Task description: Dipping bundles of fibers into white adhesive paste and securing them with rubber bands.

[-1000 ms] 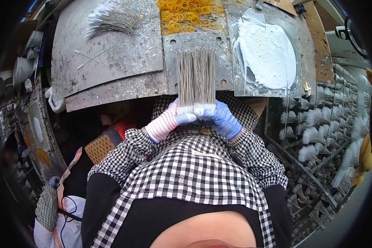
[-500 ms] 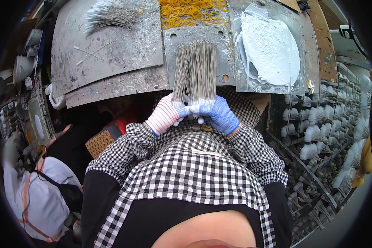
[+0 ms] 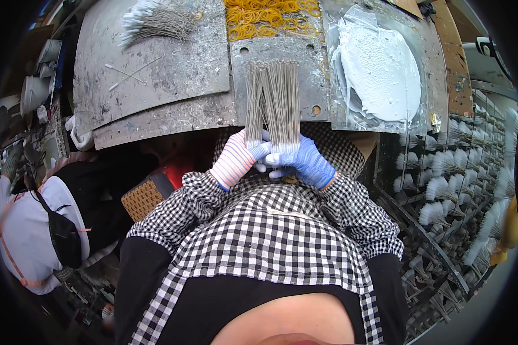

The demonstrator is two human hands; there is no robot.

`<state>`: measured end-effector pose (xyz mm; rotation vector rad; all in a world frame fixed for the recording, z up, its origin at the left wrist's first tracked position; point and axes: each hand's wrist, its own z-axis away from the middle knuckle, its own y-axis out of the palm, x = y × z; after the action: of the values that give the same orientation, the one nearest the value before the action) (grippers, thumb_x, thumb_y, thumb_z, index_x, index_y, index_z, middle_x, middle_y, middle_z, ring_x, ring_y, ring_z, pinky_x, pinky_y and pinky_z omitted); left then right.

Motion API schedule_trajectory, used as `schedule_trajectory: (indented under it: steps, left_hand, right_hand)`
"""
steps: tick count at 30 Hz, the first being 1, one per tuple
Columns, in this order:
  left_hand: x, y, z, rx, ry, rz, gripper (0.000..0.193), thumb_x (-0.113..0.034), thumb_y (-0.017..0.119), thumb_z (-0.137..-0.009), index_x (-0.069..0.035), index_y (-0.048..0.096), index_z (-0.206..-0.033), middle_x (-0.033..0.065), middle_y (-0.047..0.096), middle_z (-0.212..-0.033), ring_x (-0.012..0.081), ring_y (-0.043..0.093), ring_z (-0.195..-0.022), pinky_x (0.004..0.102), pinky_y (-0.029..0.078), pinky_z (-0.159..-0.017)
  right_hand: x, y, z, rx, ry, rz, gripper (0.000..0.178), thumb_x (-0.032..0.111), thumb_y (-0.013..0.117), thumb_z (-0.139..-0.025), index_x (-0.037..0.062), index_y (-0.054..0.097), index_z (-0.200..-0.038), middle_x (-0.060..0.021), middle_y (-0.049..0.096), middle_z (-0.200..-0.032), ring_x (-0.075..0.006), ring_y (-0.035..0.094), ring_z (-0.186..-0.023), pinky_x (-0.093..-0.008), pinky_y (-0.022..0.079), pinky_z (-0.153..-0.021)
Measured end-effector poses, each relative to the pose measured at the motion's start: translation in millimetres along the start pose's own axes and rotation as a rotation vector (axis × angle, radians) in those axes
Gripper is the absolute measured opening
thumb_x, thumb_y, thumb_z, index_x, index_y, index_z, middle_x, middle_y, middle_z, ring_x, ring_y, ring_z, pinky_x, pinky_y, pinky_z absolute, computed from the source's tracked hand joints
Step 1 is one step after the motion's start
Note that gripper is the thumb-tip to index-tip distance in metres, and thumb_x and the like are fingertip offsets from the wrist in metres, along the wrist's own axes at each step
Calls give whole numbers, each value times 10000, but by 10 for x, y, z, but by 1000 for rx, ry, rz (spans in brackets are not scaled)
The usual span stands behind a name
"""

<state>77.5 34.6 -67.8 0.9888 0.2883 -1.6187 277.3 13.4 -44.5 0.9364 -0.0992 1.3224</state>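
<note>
Between my two gloved hands is a bundle of thin grey wire sticks [image 3: 273,98] with white ends toward me, the far ends resting over the metal plate at the table's edge. My left hand [image 3: 240,158], in a white glove with orange and blue stripes, closes around the left side of the bundle. Around the right side wraps my right hand [image 3: 303,162], in a blue-striped glove. The two thumbs meet near the middle, over the white ends. Fingers beneath the bundle are partly hidden.
White paste [image 3: 377,69] covers a board at right; yellow rubber bands [image 3: 270,17] lie at the back. White-tipped sticks [image 3: 155,23] form a pile at back left, with two loose sticks [image 3: 126,77] crossed nearby. Racks hold bristly bundles [image 3: 443,167] at right. Another person [image 3: 34,230] is at left.
My fingers have shifted around the near ends, and the sticks look more evenly gathered, with a narrow gap near the hands. The person at left has moved.
</note>
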Motion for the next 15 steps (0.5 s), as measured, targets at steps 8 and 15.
schedule_trajectory:
  steps: [8,15]
  left_hand:
    - [-338,-50,130,27,-65,-198,308,-185,733,-950,-8,606,-1168,61,696,-864,71,630,-623,212,504,-495]
    - [-895,-1816,528,-708,372,-703,283,-221,692,-988,-34,642,-1195,35,687,-972,64,551,-742,248,488,-676]
  right_hand:
    - [-123,-26,28,-133,-115,118,317,103,768,-871,-12,660,-1147,-48,682,-824,-82,605,-630,-209,464,-480]
    - [348,-278,730,-393,-325,314,152,147,753,-856,18,674,-869,13,545,-598,-56,429,-426,-220,343,-389]
